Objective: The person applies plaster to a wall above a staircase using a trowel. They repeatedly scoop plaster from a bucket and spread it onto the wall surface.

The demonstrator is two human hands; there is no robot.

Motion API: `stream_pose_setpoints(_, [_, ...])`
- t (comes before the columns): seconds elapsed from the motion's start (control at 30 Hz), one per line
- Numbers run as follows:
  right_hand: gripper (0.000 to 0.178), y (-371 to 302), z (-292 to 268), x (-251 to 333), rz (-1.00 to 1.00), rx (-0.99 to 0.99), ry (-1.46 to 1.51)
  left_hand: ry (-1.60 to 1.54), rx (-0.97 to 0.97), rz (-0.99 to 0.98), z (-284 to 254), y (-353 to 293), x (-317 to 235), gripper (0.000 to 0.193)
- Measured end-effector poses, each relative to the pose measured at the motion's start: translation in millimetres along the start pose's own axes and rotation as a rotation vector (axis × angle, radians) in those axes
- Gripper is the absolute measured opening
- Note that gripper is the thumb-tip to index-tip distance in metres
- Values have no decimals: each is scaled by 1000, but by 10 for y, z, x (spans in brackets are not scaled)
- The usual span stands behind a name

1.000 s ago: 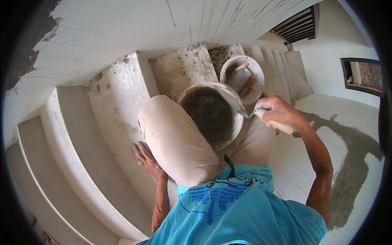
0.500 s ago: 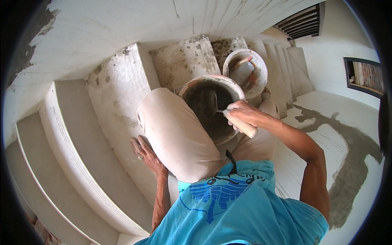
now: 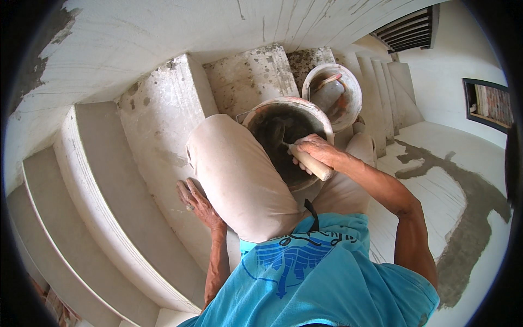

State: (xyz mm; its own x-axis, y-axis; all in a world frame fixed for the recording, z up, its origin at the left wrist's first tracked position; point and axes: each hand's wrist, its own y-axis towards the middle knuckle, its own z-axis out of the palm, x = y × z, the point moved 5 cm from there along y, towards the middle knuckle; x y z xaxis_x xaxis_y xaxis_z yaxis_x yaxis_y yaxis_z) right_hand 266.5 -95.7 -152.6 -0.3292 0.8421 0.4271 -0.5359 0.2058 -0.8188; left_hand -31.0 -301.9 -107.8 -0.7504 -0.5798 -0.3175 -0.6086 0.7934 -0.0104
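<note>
My right hand (image 3: 317, 152) is wrapped round the pale wooden handle of a trowel (image 3: 314, 162). The trowel's blade dips into dark grey wet mix inside a round bucket (image 3: 328, 126), and part of the blade is hidden in the mix. This bucket stands between my knees. Beside my left thigh, my left hand (image 3: 200, 206) lies on the pale step (image 3: 158, 120) with its fingers spread, wearing a ring and holding nothing.
A second bucket (image 3: 355, 103) behind the first holds a whitish object and an orange-red tool. Bare steps (image 3: 109, 158) descend on the left, and more steps (image 3: 376, 98) run to the right. A dark grey patch (image 3: 474, 218) marks the white surface at right. A wall borders the steps.
My right hand and the trowel have shifted slightly left and deeper over the bucket, the handle now tipped closer to its middle. My left hand stays in place on the step.
</note>
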Motion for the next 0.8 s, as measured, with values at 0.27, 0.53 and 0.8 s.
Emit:
stream_pose_setpoints(0.27, [29,-156,-25,47,-37,28,-23,0,-5,15,-22,-9,-29,87])
stream_pose_setpoints(0.53, [34,-359,1,115,-36,82,-66,-28,3,5,-28,-8,-36,85])
stream_pose_setpoints(0.8, [39,-696,-216,170,-121,170,-121,-87,-13,34,-28,-7,-62,83])
